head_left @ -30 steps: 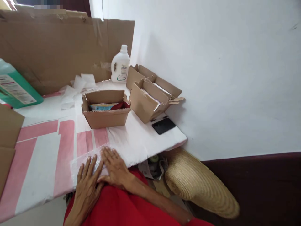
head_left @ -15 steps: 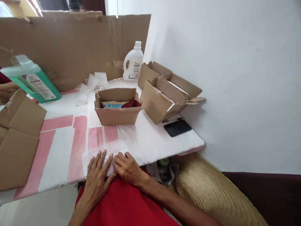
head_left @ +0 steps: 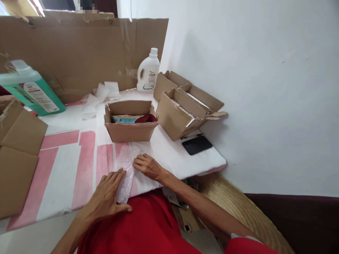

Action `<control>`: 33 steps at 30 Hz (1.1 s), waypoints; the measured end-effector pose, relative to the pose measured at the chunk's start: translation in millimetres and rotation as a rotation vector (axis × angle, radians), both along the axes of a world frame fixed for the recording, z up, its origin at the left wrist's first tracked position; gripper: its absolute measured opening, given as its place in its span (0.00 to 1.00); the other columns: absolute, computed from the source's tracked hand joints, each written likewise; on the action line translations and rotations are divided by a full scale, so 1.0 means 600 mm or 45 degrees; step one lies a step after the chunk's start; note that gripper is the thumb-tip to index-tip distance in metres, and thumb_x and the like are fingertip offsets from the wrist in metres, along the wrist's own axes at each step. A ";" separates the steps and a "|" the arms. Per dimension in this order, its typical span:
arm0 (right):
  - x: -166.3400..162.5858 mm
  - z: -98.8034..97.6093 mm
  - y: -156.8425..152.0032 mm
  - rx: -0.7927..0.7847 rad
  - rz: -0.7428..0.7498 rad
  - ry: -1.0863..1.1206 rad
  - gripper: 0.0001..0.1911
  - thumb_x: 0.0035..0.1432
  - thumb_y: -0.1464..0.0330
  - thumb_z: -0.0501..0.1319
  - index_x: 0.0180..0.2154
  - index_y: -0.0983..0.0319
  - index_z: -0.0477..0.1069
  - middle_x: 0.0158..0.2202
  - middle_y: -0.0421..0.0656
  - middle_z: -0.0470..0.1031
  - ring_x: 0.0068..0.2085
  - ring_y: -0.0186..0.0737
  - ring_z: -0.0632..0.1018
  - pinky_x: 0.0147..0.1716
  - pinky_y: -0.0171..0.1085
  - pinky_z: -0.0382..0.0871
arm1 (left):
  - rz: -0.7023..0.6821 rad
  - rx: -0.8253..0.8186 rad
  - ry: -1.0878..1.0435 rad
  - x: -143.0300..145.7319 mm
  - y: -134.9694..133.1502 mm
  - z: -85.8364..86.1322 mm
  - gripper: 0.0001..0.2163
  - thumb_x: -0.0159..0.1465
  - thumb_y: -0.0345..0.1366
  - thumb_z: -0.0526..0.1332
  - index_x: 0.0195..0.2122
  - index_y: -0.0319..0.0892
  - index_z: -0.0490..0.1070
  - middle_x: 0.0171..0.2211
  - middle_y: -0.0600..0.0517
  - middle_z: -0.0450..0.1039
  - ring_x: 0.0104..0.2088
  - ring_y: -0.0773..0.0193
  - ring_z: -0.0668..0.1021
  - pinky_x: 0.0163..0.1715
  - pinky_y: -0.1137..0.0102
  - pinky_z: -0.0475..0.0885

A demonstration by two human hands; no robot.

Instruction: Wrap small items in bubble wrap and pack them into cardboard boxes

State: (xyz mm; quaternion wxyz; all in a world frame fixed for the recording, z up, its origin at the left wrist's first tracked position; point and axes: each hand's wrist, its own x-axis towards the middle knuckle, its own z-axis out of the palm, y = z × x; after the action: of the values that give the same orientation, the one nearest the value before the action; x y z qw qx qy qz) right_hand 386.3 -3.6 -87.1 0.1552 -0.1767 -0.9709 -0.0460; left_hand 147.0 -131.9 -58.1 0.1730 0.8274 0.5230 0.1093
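Observation:
A piece of clear bubble wrap [head_left: 128, 169] lies at the table's front edge, its near end reaching the red cloth over my lap. My left hand [head_left: 107, 195] rests along its left side, fingers stretched out and thumb held apart. On the other side, my right hand [head_left: 148, 166] has its fingers curled and pinched at the wrap's right edge. Just beyond the wrap stands an open cardboard box [head_left: 129, 132] with packets in it, one blue and one dark red.
Two more cardboard boxes [head_left: 172, 121] stand at the right by the wall, behind a black phone [head_left: 197, 145]. A white jug [head_left: 148, 74], loose clear wrap pieces [head_left: 102, 93] and a green-liquid bottle [head_left: 39, 95] are farther back. Another box [head_left: 18, 169] is at left.
The bubble wrap has turned from lying crosswise to lying lengthwise, away from me. My right hand has moved forward and right with its edge; my left hand has shifted slightly, its thumb now spread.

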 end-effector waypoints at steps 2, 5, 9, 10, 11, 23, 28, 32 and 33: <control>-0.003 0.009 -0.031 -0.027 0.010 0.052 0.11 0.71 0.74 0.52 0.48 0.65 0.72 0.46 0.50 0.77 0.47 0.46 0.72 0.42 0.43 0.62 | -0.053 -0.145 -0.094 -0.020 0.012 0.016 0.45 0.59 0.61 0.63 0.71 0.43 0.51 0.68 0.37 0.61 0.65 0.43 0.67 0.62 0.47 0.66; -0.019 0.021 -0.095 -0.085 0.133 0.106 0.16 0.70 0.70 0.53 0.56 0.66 0.68 0.55 0.54 0.74 0.52 0.49 0.72 0.46 0.46 0.63 | -0.013 -0.436 -0.264 -0.045 0.036 0.037 0.30 0.70 0.51 0.54 0.70 0.46 0.55 0.68 0.42 0.62 0.66 0.52 0.67 0.65 0.53 0.64; -0.034 0.026 -0.146 -0.140 0.185 0.053 0.16 0.70 0.71 0.52 0.55 0.68 0.68 0.54 0.54 0.74 0.51 0.48 0.73 0.49 0.47 0.65 | 0.028 -0.695 -0.479 -0.067 0.073 0.045 0.23 0.72 0.46 0.50 0.65 0.47 0.64 0.65 0.46 0.68 0.63 0.56 0.71 0.66 0.56 0.63; -0.034 0.025 -0.150 -0.158 0.175 0.037 0.16 0.70 0.71 0.53 0.56 0.69 0.68 0.54 0.54 0.74 0.52 0.48 0.73 0.50 0.47 0.65 | 0.011 -0.720 -0.521 -0.071 0.081 0.043 0.22 0.72 0.46 0.51 0.64 0.47 0.65 0.63 0.46 0.70 0.62 0.56 0.72 0.65 0.57 0.64; -0.033 0.024 -0.151 -0.173 0.165 0.024 0.16 0.69 0.71 0.53 0.56 0.69 0.68 0.55 0.55 0.74 0.53 0.49 0.73 0.52 0.48 0.65 | -0.008 -0.733 -0.559 -0.074 0.087 0.041 0.21 0.71 0.45 0.52 0.63 0.46 0.67 0.62 0.45 0.71 0.60 0.56 0.74 0.63 0.57 0.66; -0.033 -0.004 -0.146 -0.074 0.180 0.271 0.12 0.71 0.74 0.52 0.47 0.69 0.74 0.48 0.53 0.79 0.53 0.49 0.77 0.47 0.43 0.74 | -0.017 -0.787 -0.693 -0.083 0.117 0.029 0.16 0.69 0.42 0.54 0.54 0.44 0.74 0.55 0.46 0.77 0.55 0.56 0.77 0.58 0.60 0.70; -0.034 -0.013 -0.156 -0.319 0.086 0.600 0.10 0.71 0.73 0.54 0.46 0.66 0.74 0.44 0.50 0.81 0.49 0.45 0.79 0.46 0.41 0.76 | 0.032 -0.842 -0.707 -0.078 0.117 0.046 0.18 0.70 0.48 0.54 0.53 0.45 0.75 0.56 0.46 0.76 0.56 0.55 0.76 0.58 0.60 0.69; -0.042 -0.011 -0.161 -0.783 -0.226 0.891 0.11 0.72 0.69 0.54 0.43 0.62 0.75 0.38 0.47 0.80 0.39 0.39 0.79 0.41 0.37 0.76 | 0.112 -0.937 -0.688 -0.077 0.114 0.062 0.22 0.69 0.54 0.53 0.54 0.47 0.74 0.59 0.47 0.74 0.59 0.53 0.74 0.61 0.59 0.67; -0.045 -0.009 -0.160 -0.888 -0.324 0.943 0.12 0.72 0.68 0.54 0.40 0.62 0.75 0.35 0.45 0.78 0.36 0.38 0.78 0.38 0.36 0.74 | 0.098 -0.938 -0.681 -0.078 0.113 0.064 0.23 0.68 0.55 0.54 0.56 0.48 0.73 0.59 0.47 0.74 0.60 0.52 0.73 0.61 0.58 0.66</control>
State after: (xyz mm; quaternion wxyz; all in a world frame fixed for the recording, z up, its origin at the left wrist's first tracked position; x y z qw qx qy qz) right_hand 359.4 -99.8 -92.3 0.4132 -0.3390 -0.7794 0.3270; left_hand 100.5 -64.1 -19.5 0.5806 0.6335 0.4941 0.1322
